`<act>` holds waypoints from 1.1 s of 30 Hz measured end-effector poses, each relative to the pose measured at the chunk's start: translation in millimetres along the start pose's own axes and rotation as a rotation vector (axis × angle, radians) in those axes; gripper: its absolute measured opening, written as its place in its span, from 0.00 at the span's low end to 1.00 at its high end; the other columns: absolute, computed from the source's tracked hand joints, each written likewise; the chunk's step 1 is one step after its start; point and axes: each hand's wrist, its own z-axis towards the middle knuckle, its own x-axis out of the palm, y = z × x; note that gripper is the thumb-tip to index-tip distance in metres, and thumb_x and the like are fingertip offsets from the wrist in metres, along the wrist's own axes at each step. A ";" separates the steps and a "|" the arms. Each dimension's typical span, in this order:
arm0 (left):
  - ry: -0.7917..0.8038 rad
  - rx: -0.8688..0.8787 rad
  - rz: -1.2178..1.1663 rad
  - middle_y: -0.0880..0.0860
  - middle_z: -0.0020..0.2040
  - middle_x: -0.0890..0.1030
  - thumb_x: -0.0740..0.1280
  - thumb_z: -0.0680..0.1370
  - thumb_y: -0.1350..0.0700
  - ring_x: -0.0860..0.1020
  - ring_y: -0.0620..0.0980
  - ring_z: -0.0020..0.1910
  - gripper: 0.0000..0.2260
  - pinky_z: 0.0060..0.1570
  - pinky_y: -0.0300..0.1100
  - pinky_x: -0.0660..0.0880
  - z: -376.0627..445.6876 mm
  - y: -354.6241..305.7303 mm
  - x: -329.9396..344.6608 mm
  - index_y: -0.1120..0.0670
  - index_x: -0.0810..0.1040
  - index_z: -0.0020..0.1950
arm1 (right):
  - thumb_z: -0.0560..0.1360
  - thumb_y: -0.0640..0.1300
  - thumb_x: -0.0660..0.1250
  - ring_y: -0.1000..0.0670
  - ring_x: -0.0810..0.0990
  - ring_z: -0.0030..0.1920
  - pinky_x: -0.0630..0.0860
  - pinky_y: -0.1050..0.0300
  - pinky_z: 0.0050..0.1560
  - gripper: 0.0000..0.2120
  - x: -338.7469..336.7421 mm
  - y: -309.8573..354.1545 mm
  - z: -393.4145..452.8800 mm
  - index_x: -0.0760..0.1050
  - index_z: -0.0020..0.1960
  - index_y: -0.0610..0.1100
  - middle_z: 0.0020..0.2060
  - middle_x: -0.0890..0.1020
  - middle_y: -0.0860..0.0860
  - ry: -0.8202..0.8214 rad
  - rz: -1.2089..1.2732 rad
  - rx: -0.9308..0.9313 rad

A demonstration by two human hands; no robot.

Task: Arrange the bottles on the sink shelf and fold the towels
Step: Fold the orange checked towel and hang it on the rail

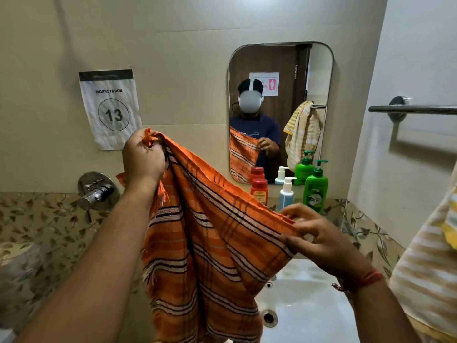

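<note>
Hands hold the orange striped towel (pixel 210 243) stretched above the white sink (pixel 304 305). Left hand (pixel 143 157), raised higher, clenches a fringed corner in curled fingers; right hand (pixel 319 241) pinches the opposite edge between thumb and fingertips. Behind the towel, beneath the mirror (pixel 282 78), stand a red bottle (pixel 259 191), a white pump bottle (pixel 286 193) and a green pump bottle (pixel 316 188).

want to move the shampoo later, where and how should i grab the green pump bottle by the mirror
Grip the green pump bottle around its wide body, below the pump head, coming from the front. It stands upright against the mirror with the white pump bottle close on its left, so the front and right sides look freest.
</note>
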 end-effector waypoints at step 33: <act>0.779 0.049 -0.378 0.34 0.34 0.82 0.64 0.74 0.37 0.79 0.29 0.36 0.17 0.34 0.23 0.71 -52.8 -73.6 15.6 0.49 0.81 0.48 | 0.73 0.30 0.67 0.49 0.86 0.52 0.81 0.60 0.49 0.14 3.4 125.8 33.0 0.79 0.57 0.40 0.49 0.87 0.46 -0.187 0.578 -0.022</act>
